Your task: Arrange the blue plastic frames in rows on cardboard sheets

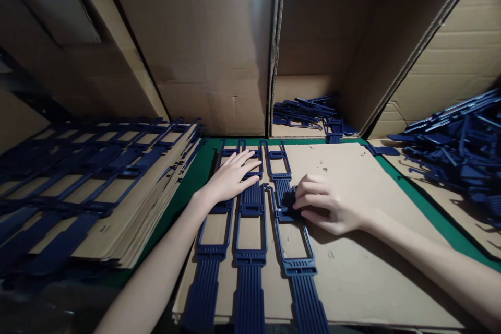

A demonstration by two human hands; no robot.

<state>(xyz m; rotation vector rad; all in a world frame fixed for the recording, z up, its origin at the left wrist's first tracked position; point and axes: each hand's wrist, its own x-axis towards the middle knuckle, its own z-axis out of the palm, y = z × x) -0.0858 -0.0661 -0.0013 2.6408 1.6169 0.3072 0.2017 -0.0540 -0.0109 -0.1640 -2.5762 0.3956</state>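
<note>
Dark blue plastic frame pieces with ribbed tails lie in columns on a cardboard sheet. Over the upper part of the left and middle columns, my left hand rests flat with its fingers spread. The middle frame piece extends below that hand toward me. My right hand has its fingers curled at the right column, pinching the edge of the near frame piece where it meets the ribbed tail of the far frame piece. My right fingertips partly hide that joint.
At left stands a stack of cardboard sheets layered with blue frame pieces. Loose blue pieces lie in a cardboard box at the back. A larger heap of blue pieces sits at right. Green table surface shows between them.
</note>
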